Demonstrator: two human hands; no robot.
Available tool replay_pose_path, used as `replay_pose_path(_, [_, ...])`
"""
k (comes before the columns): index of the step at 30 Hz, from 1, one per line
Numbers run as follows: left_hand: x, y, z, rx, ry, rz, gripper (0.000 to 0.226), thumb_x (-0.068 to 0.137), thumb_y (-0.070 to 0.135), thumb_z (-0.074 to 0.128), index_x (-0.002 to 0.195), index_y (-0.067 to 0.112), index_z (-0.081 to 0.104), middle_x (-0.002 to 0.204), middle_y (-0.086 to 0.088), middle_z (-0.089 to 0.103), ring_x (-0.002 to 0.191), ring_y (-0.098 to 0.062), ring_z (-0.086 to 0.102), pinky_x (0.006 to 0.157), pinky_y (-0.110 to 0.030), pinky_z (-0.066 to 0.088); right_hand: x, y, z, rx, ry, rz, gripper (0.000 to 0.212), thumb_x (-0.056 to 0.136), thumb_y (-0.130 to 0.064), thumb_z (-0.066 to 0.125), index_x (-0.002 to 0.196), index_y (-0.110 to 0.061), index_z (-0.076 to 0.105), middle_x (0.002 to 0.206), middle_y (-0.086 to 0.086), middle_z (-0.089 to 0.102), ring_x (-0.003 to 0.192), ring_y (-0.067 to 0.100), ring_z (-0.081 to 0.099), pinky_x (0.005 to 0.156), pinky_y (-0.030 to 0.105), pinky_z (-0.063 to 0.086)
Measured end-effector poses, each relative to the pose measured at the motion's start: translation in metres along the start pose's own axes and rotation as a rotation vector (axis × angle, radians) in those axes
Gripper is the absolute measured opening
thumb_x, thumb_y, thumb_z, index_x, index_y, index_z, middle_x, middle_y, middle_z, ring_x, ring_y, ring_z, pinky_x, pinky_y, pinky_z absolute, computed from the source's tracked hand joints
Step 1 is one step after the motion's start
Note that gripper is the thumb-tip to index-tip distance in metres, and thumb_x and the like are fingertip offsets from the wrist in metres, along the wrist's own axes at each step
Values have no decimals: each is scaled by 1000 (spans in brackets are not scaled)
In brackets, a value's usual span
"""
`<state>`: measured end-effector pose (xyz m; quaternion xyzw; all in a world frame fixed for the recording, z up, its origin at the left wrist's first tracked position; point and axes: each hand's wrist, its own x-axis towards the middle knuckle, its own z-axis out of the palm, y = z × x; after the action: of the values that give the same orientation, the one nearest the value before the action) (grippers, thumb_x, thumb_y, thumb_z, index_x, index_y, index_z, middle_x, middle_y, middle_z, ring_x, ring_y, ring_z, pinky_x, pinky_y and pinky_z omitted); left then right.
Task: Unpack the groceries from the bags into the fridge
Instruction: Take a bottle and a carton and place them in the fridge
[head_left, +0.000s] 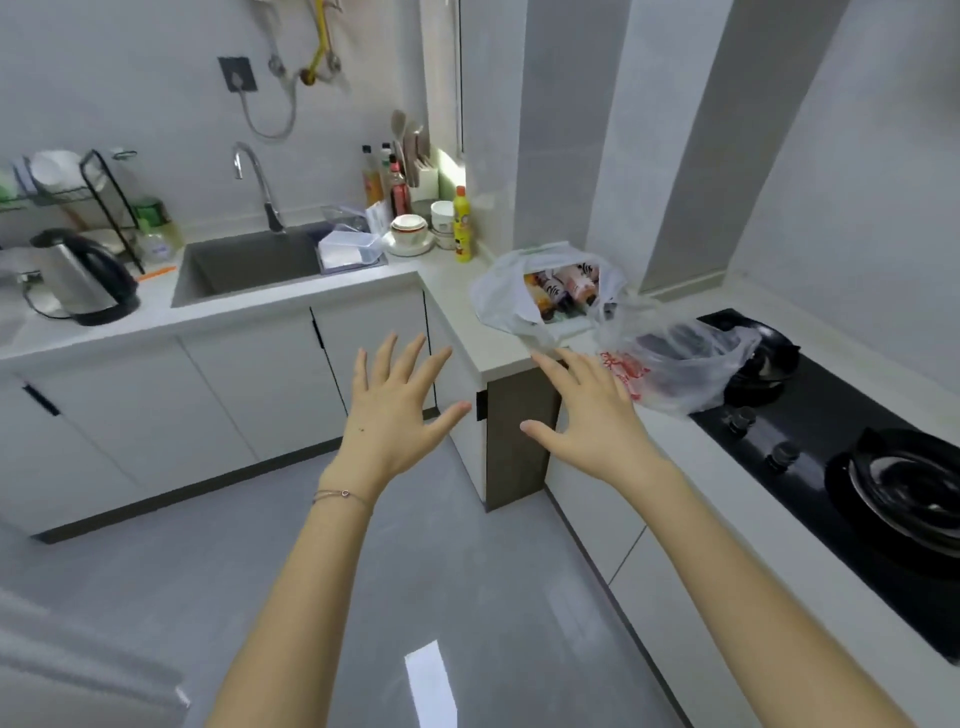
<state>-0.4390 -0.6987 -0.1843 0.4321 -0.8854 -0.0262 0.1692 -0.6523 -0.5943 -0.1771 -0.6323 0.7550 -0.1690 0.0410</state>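
Left hand (395, 415): fingers spread, palm down, holding nothing, raised over the floor before the cabinets. Right hand (592, 415): fingers spread, holding nothing, fingertips near the tabletop (462, 296) edge. White bag (545, 291): on the tabletop corner, mouth open, packaged goods visible inside, just beyond the right hand. Clear bag (685, 364): beside it, next to the black hob (810, 415), right of the right hand.
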Motion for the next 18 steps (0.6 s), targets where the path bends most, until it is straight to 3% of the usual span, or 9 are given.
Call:
replay_pose_path(11, [162, 13, 74, -34, -61, 188, 80, 83, 77, 14, 152, 37, 23, 163, 2, 11, 150, -24, -5, 118, -49, -11, 92, 98, 8, 19, 49, 252, 77, 88, -57, 54, 152, -35, 16, 160, -1, 15, 147, 23, 10, 119, 45, 12])
replay_pose_path(18, [266, 29, 120, -34, -84, 194, 82, 80, 78, 11, 152, 39, 21, 163, 4, 9, 150, -21, -7, 118, -48, -12, 180, 172, 10, 25, 41, 248, 74, 90, -53, 52, 152, -34, 15, 159, -1, 17, 146, 21, 12, 117, 43, 12])
